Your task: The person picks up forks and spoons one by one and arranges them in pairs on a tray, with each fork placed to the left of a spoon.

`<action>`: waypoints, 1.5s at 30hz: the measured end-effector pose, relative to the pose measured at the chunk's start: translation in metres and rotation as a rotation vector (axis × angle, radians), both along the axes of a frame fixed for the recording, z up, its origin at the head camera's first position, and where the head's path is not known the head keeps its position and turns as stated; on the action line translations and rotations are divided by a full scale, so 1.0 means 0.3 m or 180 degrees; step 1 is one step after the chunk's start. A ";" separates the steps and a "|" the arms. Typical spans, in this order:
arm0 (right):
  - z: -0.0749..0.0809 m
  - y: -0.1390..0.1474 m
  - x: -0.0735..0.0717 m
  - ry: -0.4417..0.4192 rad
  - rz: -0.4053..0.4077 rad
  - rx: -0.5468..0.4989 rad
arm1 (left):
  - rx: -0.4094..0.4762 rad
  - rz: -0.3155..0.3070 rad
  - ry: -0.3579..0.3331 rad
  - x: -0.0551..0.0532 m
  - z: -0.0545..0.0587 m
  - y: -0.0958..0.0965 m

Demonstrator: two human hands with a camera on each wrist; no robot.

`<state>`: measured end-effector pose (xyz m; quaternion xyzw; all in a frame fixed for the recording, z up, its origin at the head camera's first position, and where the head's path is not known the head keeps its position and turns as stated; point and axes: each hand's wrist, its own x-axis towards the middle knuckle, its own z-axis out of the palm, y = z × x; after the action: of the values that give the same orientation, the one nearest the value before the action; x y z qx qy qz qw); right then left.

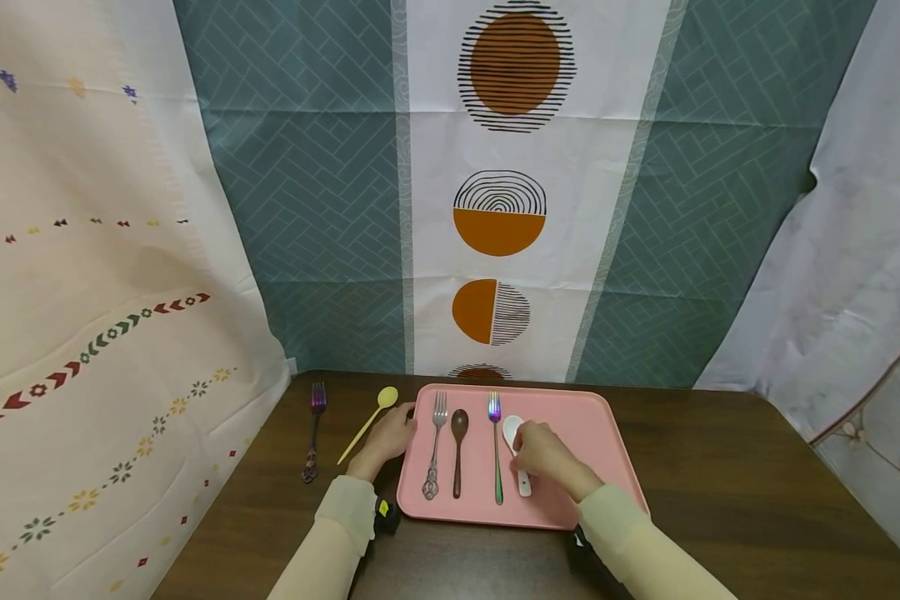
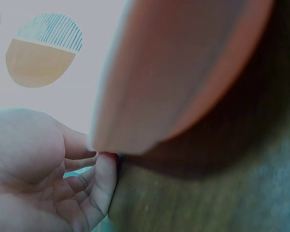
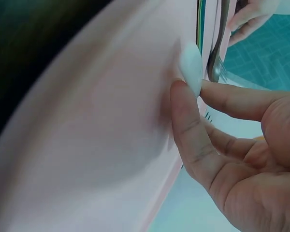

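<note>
A pink tray lies on the table, and my left hand holds its left edge. In the left wrist view, the thumb and fingers of that hand meet at the tray's rim. My right hand pinches a white spoon over the right half of the tray. Thumb and forefinger close on the spoon's handle in the right wrist view. To its left lie a rainbow-coloured fork, a dark brown spoon and a silver fork with an ornate handle.
Left of the tray, a yellow spoon lies slanted on the dark wooden table. Farther left is a dark purple fork with an ornate handle. A patterned curtain hangs behind the table's far edge.
</note>
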<state>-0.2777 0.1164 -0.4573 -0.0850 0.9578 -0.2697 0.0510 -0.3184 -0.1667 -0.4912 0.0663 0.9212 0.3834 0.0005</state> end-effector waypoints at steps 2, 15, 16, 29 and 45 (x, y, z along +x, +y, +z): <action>0.000 -0.007 0.000 -0.0031 -0.0030 0.0003 | 0.0002 0.0000 -0.0017 -0.003 -0.002 0.000; -0.002 -0.022 0.006 -0.0010 -0.0057 0.0048 | 0.0004 -0.0010 -0.0012 -0.008 -0.012 -0.003; -0.002 -0.022 0.006 0.0000 -0.0057 0.0046 | 0.0022 -0.0004 -0.0021 -0.009 -0.012 -0.003; 0.001 -0.024 0.015 0.0106 -0.0054 0.0167 | 0.0056 -0.0013 -0.0037 -0.009 -0.014 -0.002; 0.001 -0.023 0.020 -0.0020 -0.0066 0.0123 | 0.0030 0.0005 -0.0013 -0.007 -0.014 -0.003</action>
<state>-0.2716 0.1096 -0.4569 -0.0732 0.9635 -0.2519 0.0529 -0.3205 -0.1675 -0.4953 0.0647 0.9195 0.3878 0.0018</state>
